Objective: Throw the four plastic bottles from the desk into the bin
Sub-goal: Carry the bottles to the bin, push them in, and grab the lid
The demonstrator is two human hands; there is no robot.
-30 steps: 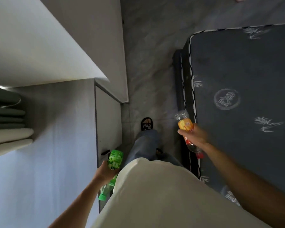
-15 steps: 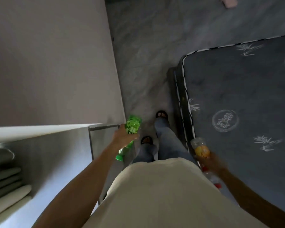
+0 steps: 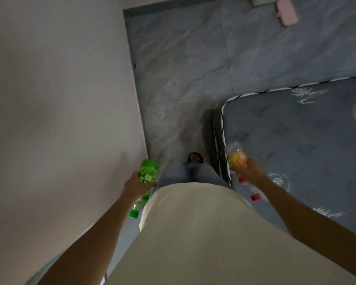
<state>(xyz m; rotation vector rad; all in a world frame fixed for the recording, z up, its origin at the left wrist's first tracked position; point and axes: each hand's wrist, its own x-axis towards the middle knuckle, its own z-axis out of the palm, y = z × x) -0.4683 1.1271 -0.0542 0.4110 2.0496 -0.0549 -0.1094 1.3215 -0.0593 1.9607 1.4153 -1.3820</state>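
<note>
My left hand (image 3: 135, 187) grips a green plastic bottle (image 3: 147, 171) around its middle, its green cap pointing back toward me, close to the wall on the left. My right hand (image 3: 250, 171) holds a clear bottle with an orange label (image 3: 236, 157) and a red cap, base forward, over the edge of the mattress. No bin and no desk are in view.
A pale wall (image 3: 60, 99) fills the left side. A dark grey mattress (image 3: 306, 140) on a metal frame stands on the right, leaving a narrow strip of grey tiled floor (image 3: 183, 68) ahead of my feet. A pink object (image 3: 287, 12) lies on the floor far ahead.
I have walked forward along the gap; the cabinet and shelf on the left have dropped out of view. The left hand swung forward with the green bottle, the right swung back then forward again.
</note>
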